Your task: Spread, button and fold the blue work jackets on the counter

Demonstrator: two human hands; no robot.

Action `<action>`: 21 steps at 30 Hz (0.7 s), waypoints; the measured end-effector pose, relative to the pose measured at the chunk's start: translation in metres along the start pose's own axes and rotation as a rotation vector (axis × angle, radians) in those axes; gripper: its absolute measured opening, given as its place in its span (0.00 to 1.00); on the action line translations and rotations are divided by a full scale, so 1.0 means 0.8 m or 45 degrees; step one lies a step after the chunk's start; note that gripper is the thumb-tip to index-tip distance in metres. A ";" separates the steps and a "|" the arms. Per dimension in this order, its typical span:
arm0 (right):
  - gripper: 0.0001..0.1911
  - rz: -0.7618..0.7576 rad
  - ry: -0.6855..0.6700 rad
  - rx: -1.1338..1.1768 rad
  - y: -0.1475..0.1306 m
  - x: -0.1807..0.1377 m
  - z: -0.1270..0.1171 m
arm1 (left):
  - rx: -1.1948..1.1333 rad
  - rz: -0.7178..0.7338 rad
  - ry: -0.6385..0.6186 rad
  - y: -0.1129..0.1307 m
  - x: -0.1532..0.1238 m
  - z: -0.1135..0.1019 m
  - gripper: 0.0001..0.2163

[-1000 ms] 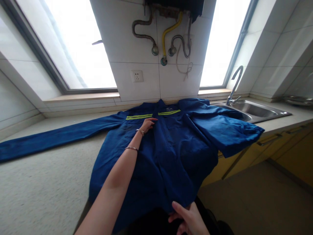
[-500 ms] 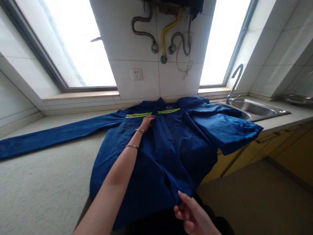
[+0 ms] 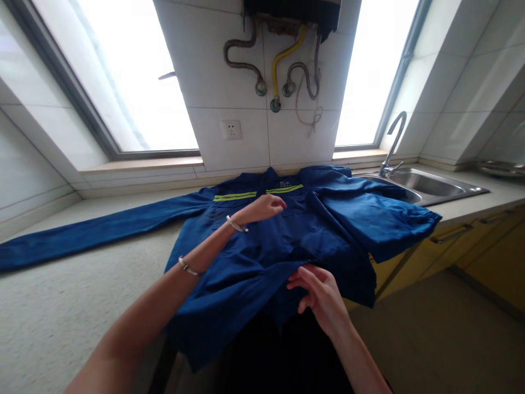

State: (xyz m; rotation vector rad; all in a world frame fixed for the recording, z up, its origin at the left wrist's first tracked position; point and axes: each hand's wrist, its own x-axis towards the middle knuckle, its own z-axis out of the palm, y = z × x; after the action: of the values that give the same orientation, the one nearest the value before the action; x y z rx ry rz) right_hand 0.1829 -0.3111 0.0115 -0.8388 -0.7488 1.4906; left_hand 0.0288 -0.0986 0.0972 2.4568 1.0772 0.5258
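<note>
A dark blue work jacket lies front up, its collar toward the wall, with yellow-green reflective stripes across the chest. Over the chest, near the front opening, is my left hand, its fingers curled in and no cloth visible in them. Whether it touches the jacket is hard to tell. My right hand has the lower front edge of the jacket between thumb and fingers, and the cloth there is lifted into a fold. One sleeve stretches out to the left; the other sleeve is bunched at the right.
A pale countertop bears the jacket. At the right are a steel sink and a faucet, with yellow cabinets below. Pipes and a socket are on the tiled wall between two windows.
My left hand has lifted off the upper placket and shifted right. My right hand has moved up and away from me, raising the jacket's lower front edge into a fold.
</note>
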 end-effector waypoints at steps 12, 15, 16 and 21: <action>0.17 -0.537 0.224 -0.251 -0.005 0.092 0.018 | -0.435 0.209 -0.008 0.059 -0.063 0.037 0.13; 0.17 -0.647 0.194 -0.363 -0.010 0.114 0.032 | -0.542 0.169 0.182 0.045 -0.053 0.027 0.13; 0.17 -0.668 0.197 -0.390 -0.010 0.119 0.036 | -0.560 0.157 0.235 0.041 -0.051 0.025 0.13; 0.17 -0.707 0.237 -0.486 0.001 0.131 0.045 | -0.513 0.183 0.372 0.032 -0.050 0.027 0.10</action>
State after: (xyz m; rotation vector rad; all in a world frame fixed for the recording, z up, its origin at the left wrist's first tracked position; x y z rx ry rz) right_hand 0.1486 -0.2059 0.0213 -0.9403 -1.0418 0.7762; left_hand 0.0296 -0.1494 0.0849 2.1498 0.8016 1.0618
